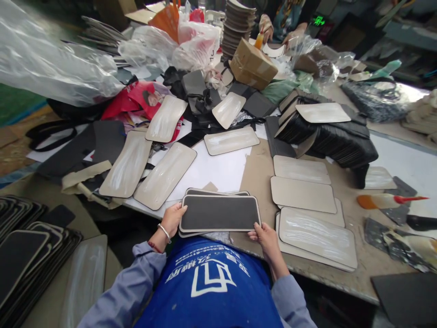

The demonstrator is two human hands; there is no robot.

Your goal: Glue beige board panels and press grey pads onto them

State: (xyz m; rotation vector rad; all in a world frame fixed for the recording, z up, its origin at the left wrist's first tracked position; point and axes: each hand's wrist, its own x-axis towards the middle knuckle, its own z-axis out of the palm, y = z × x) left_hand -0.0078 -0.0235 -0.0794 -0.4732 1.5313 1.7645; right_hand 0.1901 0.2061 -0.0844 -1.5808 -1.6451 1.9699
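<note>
The black rounded-rectangle panel with pale beige edging [219, 212] lies atop a small stack at the near edge of the worktable [368, 269], long axis running left to right. The left hand [174, 218] is clamped on its left end; the right hand [266, 234] grips its right corner. Glue-coated beige panels [316, 234] lie just beside the right hand.

- A long counter [341, 269] with a brown top fills the room's middle.
- Green floor [13, 102] shows at far left.
- A green lit sign [318, 20] glows in the dim background.
</note>
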